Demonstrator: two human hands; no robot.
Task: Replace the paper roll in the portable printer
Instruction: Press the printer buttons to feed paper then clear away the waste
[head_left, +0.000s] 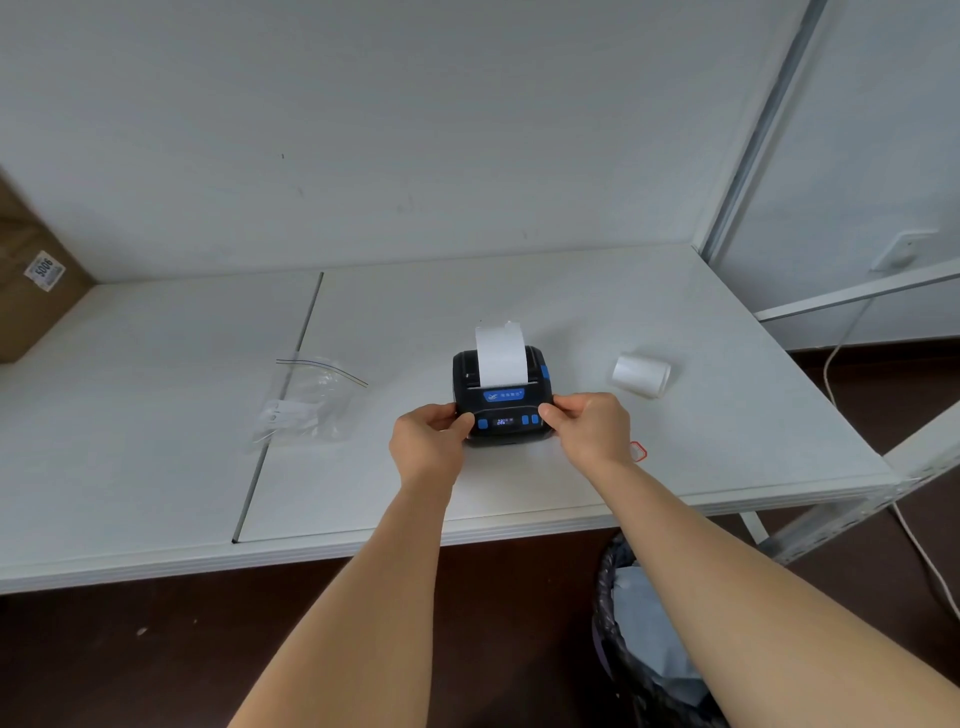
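Head view | both hands (431, 436) (592, 428) hold printer (501, 397) | box label (44, 270) "9005"

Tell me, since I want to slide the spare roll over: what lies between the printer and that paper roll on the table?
Only bare table: in the head view nothing lies between the printer and the paper roll.

Soft, even light and a clear picture.
The white tabletop (519, 493) looks bright with only faint shadows. Straight lines bend near the edges. The floor (156, 649) below is dark.
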